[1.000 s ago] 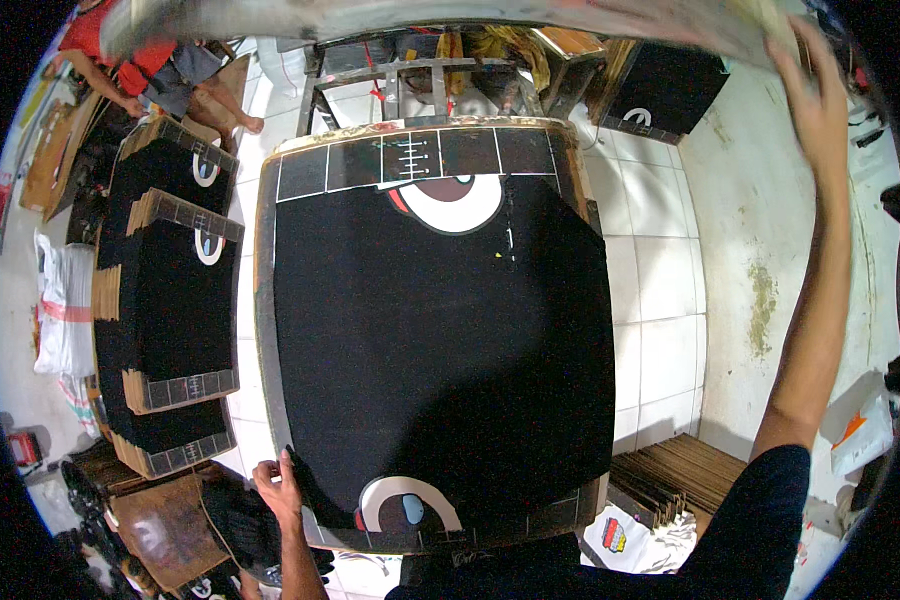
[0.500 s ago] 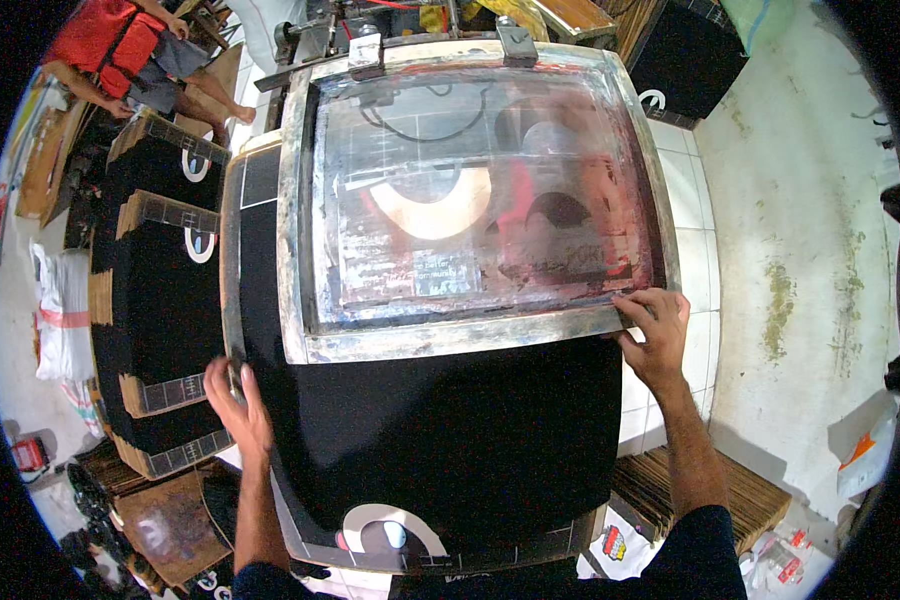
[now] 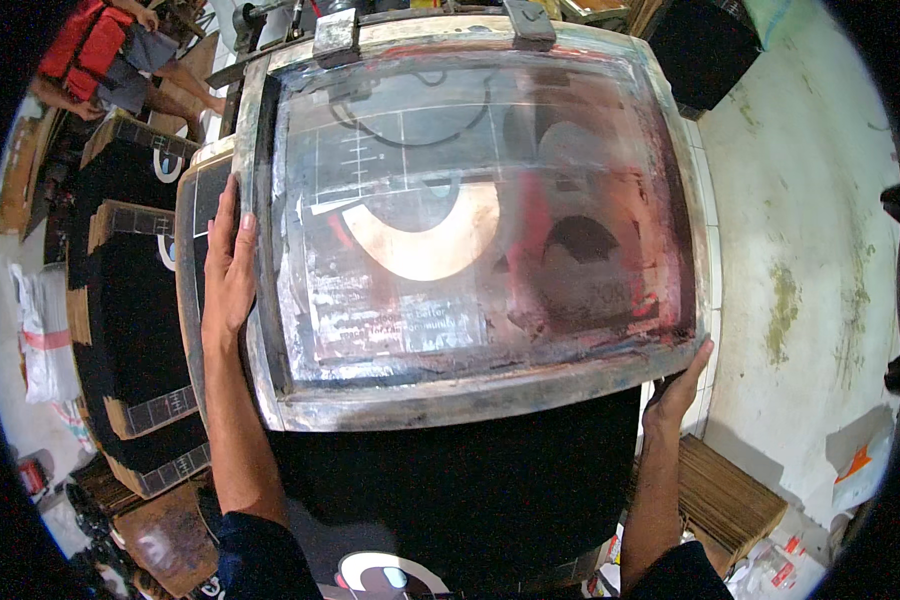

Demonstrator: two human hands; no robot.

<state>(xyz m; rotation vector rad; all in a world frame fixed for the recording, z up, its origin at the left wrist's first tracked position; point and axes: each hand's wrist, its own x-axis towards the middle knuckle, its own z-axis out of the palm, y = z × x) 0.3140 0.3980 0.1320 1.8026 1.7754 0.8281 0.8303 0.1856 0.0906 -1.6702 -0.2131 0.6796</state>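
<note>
Screen point(image 3: 485, 230) over black cloth point(image 3: 470, 490), boxed in by left hand point(image 3: 230, 285) laid along its 9 o'clock rim point(image 3: 450, 408), fingers point(image 3: 226, 205) stretched toward 12, and right hand point(image 3: 676, 395) at the 4 o'clock corner, grip half hidden, can't tell. Pretty grubby: scuffed, whitish edges, see-through mesh point(image 3: 410, 305) smeared red.

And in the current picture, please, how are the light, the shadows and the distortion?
Head view: a dark round border cuts the corners; the frame looks bowed; the mesh looks hazy, from glare or residue I cannot tell; a shadow lies low on the wall; the black cloth shows little detail.
</note>
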